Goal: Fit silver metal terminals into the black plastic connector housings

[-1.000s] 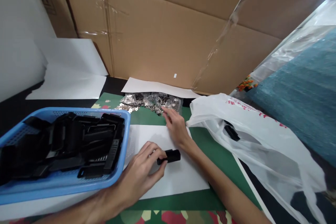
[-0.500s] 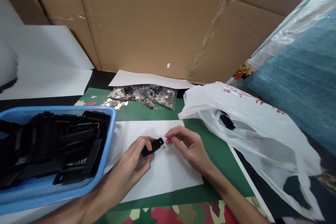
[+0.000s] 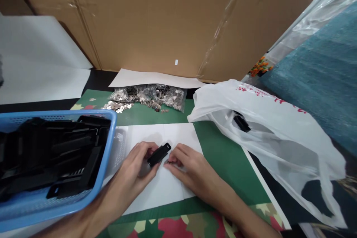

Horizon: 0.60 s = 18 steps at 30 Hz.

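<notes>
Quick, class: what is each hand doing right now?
Left hand: closed around a small black plastic part.
Right hand: fingers curled beside the part's end; whether it holds anything cannot be told.

Matt black plastic clip [image 3: 158,154] — smooth white paper sheet [image 3: 167,189]

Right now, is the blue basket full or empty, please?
Full: the blue basket is heaped with black plastic parts, stacked up to its rim.
</notes>
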Tool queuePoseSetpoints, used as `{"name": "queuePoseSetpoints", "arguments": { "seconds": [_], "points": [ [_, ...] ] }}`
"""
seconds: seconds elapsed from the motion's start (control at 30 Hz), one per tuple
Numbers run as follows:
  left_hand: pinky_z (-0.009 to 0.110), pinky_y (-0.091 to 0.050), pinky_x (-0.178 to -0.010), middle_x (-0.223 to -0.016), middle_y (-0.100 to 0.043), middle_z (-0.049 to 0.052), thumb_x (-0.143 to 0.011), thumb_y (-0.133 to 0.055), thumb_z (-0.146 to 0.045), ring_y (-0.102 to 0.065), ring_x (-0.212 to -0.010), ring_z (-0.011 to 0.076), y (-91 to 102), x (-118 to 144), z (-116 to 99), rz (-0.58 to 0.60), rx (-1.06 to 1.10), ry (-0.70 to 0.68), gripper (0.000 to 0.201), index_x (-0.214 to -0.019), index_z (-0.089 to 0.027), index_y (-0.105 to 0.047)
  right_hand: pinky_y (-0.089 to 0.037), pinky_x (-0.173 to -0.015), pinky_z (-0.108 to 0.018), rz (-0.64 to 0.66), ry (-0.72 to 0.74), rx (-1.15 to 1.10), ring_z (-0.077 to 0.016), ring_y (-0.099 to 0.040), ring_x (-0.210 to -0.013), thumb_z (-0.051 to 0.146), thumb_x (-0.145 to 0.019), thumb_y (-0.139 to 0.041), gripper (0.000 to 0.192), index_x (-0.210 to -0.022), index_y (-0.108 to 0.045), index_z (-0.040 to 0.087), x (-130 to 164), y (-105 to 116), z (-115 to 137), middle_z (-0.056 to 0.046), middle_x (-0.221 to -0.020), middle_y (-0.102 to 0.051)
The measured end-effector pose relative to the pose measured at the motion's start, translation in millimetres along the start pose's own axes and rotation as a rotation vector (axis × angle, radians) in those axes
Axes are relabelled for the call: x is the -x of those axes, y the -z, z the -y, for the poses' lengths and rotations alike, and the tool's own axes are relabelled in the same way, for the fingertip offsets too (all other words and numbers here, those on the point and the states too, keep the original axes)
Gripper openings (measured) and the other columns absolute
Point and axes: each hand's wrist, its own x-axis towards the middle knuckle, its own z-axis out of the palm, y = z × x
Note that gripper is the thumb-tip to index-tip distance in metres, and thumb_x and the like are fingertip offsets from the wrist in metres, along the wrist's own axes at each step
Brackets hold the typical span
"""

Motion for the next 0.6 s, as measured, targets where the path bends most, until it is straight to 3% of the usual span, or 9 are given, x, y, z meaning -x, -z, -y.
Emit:
{"name": "queuePoseSetpoints", "arguments": {
  "seconds": [0.1, 0.2, 0.4, 0.6],
  "points": [
    [0.034, -0.052, -0.086, -0.107, -0.064, 0.004, -0.094, -0.060, -0.010, -0.063, -0.099, 0.0216, 1.5, 0, -2, -0.019, -0.027, -0.028, 0.027, -0.115, -0.026, -0.056, -0.053, -0.084, -0.036, 0.019, 0.043, 0.091, -0.0229, -0.065, -0.095, 0.016, -0.105, -0.055, 0.009, -0.102, -0.062, 0.020, 2, 5, 1, -0.007, -0.102, -0.066],
    [0.035, -0.052, -0.091, -0.114, -0.064, 0.004, -0.093, -0.057, -0.008, -0.062, -0.107, 0.0228, 3.3, 1, -4, -0.014, -0.039, -0.056, 0.033, -0.119, -0.027, -0.058, -0.053, -0.085, -0.035, -0.010, -0.004, 0.050, -0.0228, -0.067, -0.097, 0.020, -0.106, -0.054, 0.010, -0.104, -0.063, 0.022, 4, 15, 1, -0.006, -0.103, -0.068],
    [0.034, -0.053, -0.093, -0.118, -0.064, 0.003, -0.093, -0.058, -0.011, -0.064, -0.111, 0.0218, 7.5, 2, -10, 0.000, -0.017, -0.070, 0.035, -0.123, -0.029, -0.059, -0.056, -0.077, -0.028, -0.190, -0.161, -0.258, -0.0179, -0.071, -0.083, 0.025, -0.101, -0.066, 0.005, -0.096, -0.066, 0.024, -2, 22, -4, -0.001, -0.091, -0.073],
    [0.038, -0.055, -0.102, -0.128, -0.065, 0.006, -0.091, -0.060, -0.013, -0.065, -0.124, 0.0239, 7.6, 5, -10, -0.036, -0.014, -0.094, 0.036, -0.123, -0.029, -0.058, -0.057, -0.080, -0.028, -0.262, -0.187, -0.469, -0.0168, -0.072, -0.084, 0.029, -0.094, -0.075, 0.009, -0.097, -0.071, 0.022, -7, 18, -8, -0.001, -0.093, -0.074]
  ]
}}
